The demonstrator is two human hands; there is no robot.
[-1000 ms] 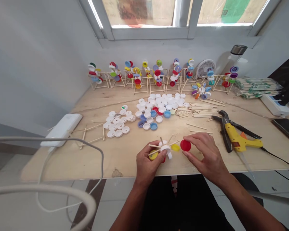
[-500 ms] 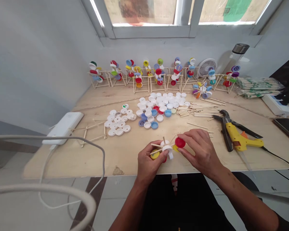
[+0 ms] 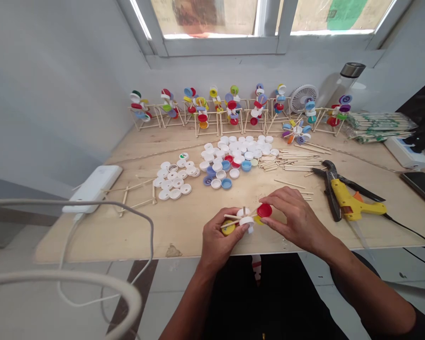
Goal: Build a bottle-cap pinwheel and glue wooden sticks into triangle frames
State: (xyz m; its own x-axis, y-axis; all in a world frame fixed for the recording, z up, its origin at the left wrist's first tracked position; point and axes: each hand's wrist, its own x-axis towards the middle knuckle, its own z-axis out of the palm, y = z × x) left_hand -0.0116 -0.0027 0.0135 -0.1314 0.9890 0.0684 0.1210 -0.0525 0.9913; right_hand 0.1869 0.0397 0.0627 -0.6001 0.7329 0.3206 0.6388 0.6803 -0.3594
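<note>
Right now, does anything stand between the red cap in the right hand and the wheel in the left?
Nothing visible does. The right hand holds the red cap at the right side of the wheel, which the left hand grips. A yellow cap shows just below the red one, partly covered; whether they touch, I can't tell.

Wooden table. Rear: a row of cap-wheel stands, with a fan and a bottle at right; one wheel lies before them. Centre: white caps at left, mixed caps beside them, then sticks. Right: bagged sticks, a white box, a phone, pliers and a glue gun. Left: a power strip and a stick frame.
</note>
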